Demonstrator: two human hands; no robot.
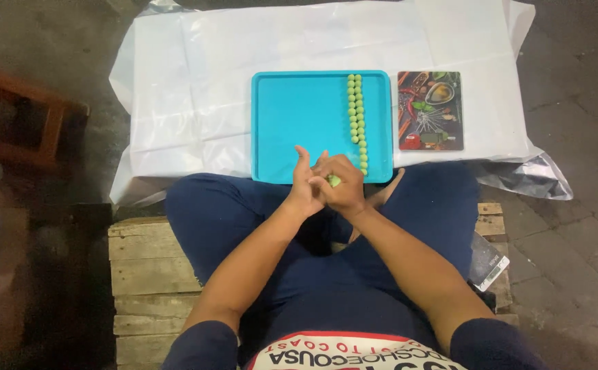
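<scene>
The person is sitting cross-legged in dark blue trousers on a pale wooden pallet (149, 274), and both bare forearms are reaching forward over the lap. Just short of the near edge of the bright turquoise plastic tray (299, 123), the two hands are meeting. The left hand (306, 186) is pressing against the right hand (343, 186), and between them they are pinching a small round green ball (334, 180), which is only partly showing between the fingers. Whether each hand is gripping it alone, I cannot tell; together they are closing on it.

On the tray, along its right side, a double row of small green balls (357, 113) is running from the far rim towards the near rim, the balls touching one another. The rest of the tray floor is bare turquoise.

Just to the right of the tray, a flat rectangular board printed with spices and vegetables (430, 109) is lying. Under the tray and the board, a crinkled white plastic sheet (196, 89) is spreading over the floor.
</scene>
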